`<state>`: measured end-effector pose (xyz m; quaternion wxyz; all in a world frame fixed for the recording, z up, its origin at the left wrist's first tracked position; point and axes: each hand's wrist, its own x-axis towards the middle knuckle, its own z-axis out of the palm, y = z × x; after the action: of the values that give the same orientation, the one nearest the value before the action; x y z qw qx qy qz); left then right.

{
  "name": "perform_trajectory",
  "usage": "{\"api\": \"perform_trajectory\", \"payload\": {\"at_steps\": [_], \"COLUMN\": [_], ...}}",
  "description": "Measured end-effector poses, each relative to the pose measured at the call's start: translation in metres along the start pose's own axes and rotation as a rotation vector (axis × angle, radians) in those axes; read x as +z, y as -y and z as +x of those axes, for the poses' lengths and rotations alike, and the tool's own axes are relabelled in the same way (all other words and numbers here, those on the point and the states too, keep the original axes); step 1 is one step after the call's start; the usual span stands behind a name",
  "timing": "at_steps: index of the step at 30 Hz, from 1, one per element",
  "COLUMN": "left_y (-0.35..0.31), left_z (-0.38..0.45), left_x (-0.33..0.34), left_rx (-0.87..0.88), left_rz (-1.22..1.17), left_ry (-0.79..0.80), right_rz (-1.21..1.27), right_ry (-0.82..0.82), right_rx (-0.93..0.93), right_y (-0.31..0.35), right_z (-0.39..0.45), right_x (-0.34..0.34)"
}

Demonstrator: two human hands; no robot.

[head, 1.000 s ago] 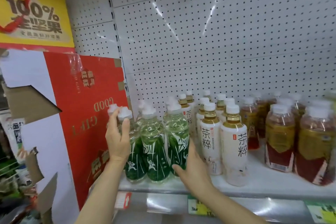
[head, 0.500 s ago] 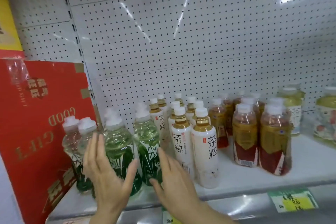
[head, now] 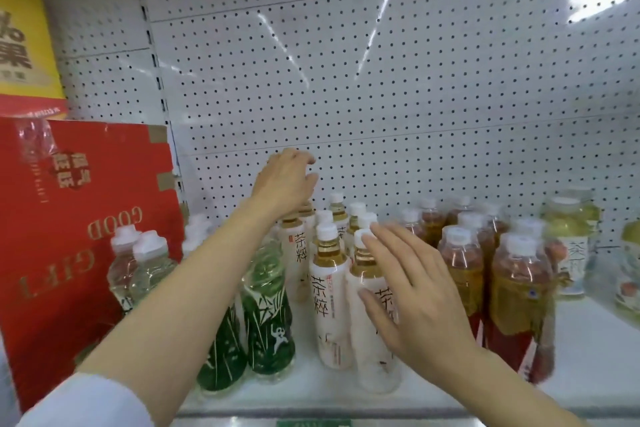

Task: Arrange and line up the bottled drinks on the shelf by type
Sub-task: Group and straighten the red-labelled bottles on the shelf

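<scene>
White-labelled tea bottles (head: 325, 295) stand in rows at the middle of the shelf (head: 588, 357). My right hand (head: 415, 288) lies flat with spread fingers against the front right one. My left hand (head: 285, 184) reaches over the back of that group, fingers loosely curved, pegboard showing between thumb and fingers; it hides a bottle's cap. Green bamboo-print bottles (head: 266, 308) stand to the left, partly behind my left forearm. Amber bottles with red labels (head: 519, 288) stand to the right.
A red carton (head: 69, 236) walls off the shelf's left end, with pale clear bottles (head: 138, 260) beside it. Yellow-green tea bottles (head: 568, 246) stand at the far right. White pegboard (head: 381, 80) backs the shelf. A yellow sign (head: 20, 45) hangs at upper left.
Both hands have left the green bottles. My left hand rose and reached to the back of the white-labelled group; my right hand moved right onto the front white-labelled bottle. The view panned.
</scene>
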<state>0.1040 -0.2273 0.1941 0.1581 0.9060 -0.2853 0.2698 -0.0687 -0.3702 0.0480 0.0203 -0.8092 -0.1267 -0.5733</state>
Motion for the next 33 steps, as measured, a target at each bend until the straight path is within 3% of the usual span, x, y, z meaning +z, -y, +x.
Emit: {"api": "perform_trajectory", "payload": {"at_steps": [6, 12, 17, 24, 27, 29, 31, 33], "left_y": [0.020, 0.029, 0.011, -0.006, -0.003, 0.003, 0.011, 0.016], "left_z": [0.067, 0.082, 0.089, 0.088, 0.093, 0.103, 0.111, 0.110], "left_x": [0.043, 0.058, 0.056, 0.060, 0.044, 0.039, 0.041, 0.047], "left_rx": [-0.225, -0.305, -0.251, -0.134, -0.208, -0.224, -0.209, -0.198], "left_rz": [0.376, 0.301, 0.048, 0.103, -0.084, -0.156, -0.007, 0.210], "left_ry": [0.520, 0.735, 0.769, 0.792, 0.820, 0.678, 0.569, 0.610], "right_rz": [0.125, 0.306, 0.309, 0.297, 0.268, 0.258, 0.255, 0.252], "right_ry": [0.209, 0.312, 0.280, 0.288, 0.143, 0.047, 0.029, 0.117], "right_rx": [0.069, 0.158, 0.156, 0.147, 0.073, 0.042, 0.073, 0.162], "right_y": [-0.017, -0.019, -0.017, -0.021, -0.030, -0.038, -0.050, -0.062], "right_z": [0.016, 0.009, 0.008, 0.015, 0.032, 0.051, 0.076, 0.097], "right_x": [0.008, 0.011, 0.013, 0.010, 0.005, 0.004, 0.006, 0.010]}}
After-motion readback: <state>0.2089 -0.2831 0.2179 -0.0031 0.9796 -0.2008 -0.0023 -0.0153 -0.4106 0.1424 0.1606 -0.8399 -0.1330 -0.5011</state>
